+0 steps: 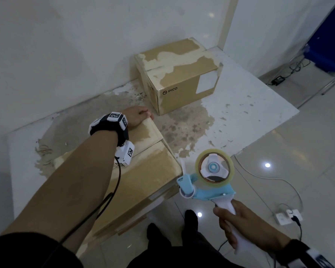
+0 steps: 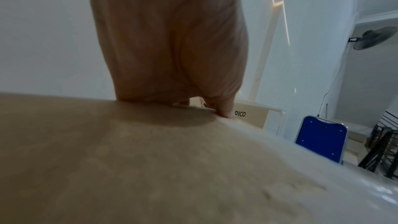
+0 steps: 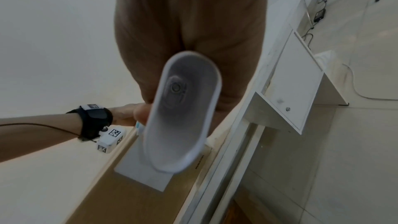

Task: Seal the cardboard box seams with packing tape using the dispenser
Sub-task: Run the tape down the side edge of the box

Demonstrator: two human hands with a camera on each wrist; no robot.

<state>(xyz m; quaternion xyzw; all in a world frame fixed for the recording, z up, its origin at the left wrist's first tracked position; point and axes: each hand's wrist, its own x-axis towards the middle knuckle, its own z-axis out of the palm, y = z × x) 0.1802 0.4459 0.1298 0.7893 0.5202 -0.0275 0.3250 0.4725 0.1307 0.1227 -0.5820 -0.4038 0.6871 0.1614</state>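
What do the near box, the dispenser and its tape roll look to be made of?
Near box: matte brown cardboard, its surface paper torn to pale patches. Dispenser: smooth moulded plastic, light blue frame, white handle. Tape roll: glossy, translucent yellowish film, probably plastic.

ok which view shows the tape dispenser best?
Head view: the light-blue and white plastic tape dispenser shows whole, clear roll on top, right hand gripping its handle. Right wrist shows only the handle's butt end, blurred. Left wrist shows none of it.
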